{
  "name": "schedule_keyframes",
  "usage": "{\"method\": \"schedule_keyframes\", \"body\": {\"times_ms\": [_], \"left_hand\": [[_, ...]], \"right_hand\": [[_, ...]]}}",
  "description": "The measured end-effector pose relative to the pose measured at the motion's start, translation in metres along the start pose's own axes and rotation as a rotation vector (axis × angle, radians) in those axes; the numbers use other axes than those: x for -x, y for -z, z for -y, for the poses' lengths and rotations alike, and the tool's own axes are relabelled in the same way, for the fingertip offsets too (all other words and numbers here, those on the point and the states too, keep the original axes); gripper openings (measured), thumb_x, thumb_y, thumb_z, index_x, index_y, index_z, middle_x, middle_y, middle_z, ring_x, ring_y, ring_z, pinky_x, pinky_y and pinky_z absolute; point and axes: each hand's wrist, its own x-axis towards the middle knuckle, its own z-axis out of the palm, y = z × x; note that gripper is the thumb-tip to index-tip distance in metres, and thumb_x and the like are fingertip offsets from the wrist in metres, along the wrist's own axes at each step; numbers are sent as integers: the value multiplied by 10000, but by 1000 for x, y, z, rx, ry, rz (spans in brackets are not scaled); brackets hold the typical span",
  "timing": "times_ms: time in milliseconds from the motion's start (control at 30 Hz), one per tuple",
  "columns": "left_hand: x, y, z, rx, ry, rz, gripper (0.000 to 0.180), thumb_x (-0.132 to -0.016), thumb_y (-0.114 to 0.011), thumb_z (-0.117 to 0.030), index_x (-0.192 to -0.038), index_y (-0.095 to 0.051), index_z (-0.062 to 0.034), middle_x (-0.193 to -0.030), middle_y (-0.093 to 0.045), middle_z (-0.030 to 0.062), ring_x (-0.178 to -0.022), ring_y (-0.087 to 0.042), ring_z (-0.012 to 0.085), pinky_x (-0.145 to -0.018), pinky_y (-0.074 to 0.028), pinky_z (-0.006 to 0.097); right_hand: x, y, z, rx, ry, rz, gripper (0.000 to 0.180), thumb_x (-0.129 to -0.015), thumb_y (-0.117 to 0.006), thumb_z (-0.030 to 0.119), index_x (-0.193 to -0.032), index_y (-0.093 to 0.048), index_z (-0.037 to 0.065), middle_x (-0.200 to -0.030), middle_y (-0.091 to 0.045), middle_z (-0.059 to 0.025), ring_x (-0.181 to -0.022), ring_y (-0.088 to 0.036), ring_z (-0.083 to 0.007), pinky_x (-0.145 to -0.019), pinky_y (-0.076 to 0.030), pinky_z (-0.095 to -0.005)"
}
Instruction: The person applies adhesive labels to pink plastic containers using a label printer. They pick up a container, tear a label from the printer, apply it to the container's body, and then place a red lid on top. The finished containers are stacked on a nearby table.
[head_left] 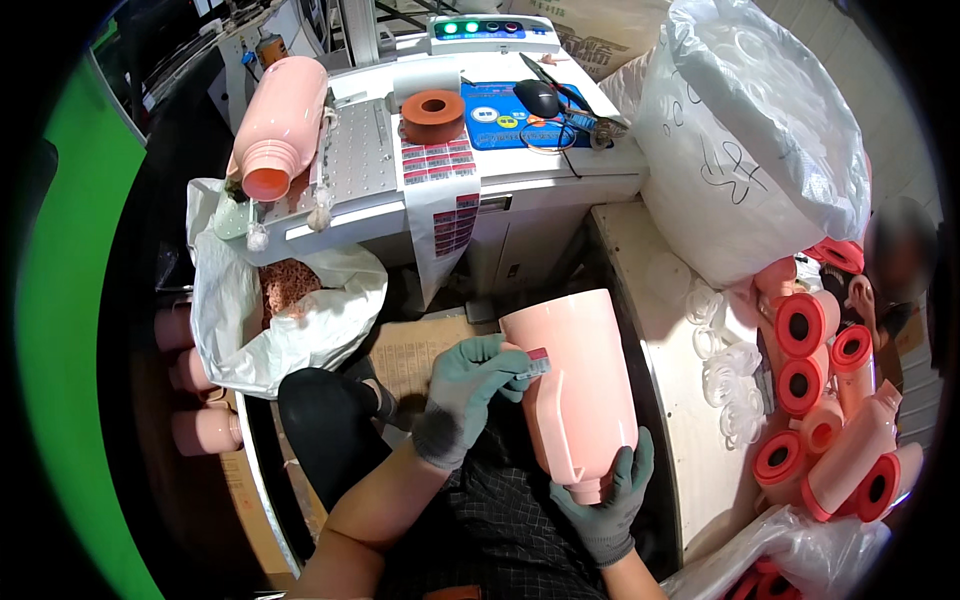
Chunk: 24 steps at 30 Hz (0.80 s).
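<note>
A large pink bottle (585,375) lies tilted over my lap, its wide end away from me and its narrow neck toward me. My right hand (608,500), in a grey glove, is wrapped round the neck end. In my left hand (468,385), gloved too, a small red-and-white label (536,363) is pinched between thumb and fingers, close over the bottle's side near the top of its long raised handle. Ahead, a printed strip of labels (440,190) hangs over the table's front edge, with a brown tape roll (433,116) resting on it.
Another pink bottle (280,125) lies on the table's left side. A white sack (230,330) holding pink scraps hangs below it. At right stand a big sack of clear rings (715,190) and a board (655,290) bearing rings and several pink bottles (800,325). A mouse (538,98) sits far back.
</note>
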Motion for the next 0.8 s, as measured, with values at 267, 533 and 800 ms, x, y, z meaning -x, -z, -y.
{"method": "schedule_keyframes", "body": {"times_ms": [267,533,800], "left_hand": [[1,-8,-6,-135,4,-52,139,-983,-681,-108,-963,-738,17,-858,-713,53,-742,-637,99,-704,-519,240],[-7,69,-9,-1130,-197,-379,359,-817,-889,-292,-895,-640,-46,-721,-596,24,-706,-581,125,-685,-503,297],[-26,172,-193,-2186,-944,-560,460,-920,-706,-213,-1345,-600,-70,-1254,-660,132,-978,-673,316,-829,-560,424]], "right_hand": [[2,0,2,18,50,-18,1144,-718,-957,358,-1649,-300,265,-1564,-341,-358,-1327,-506,-536,-998,-511,-559],[-3,4,-7,-164,-17,43,1259,-696,-973,303,-1695,-217,187,-1570,-347,-321,-1374,-499,-503,-1088,-477,-540],[-76,-9,-10,-944,-249,-137,1225,-723,-940,320,-1642,-228,-66,-1611,-399,-216,-1445,-468,-299,-1188,-399,-452]]}}
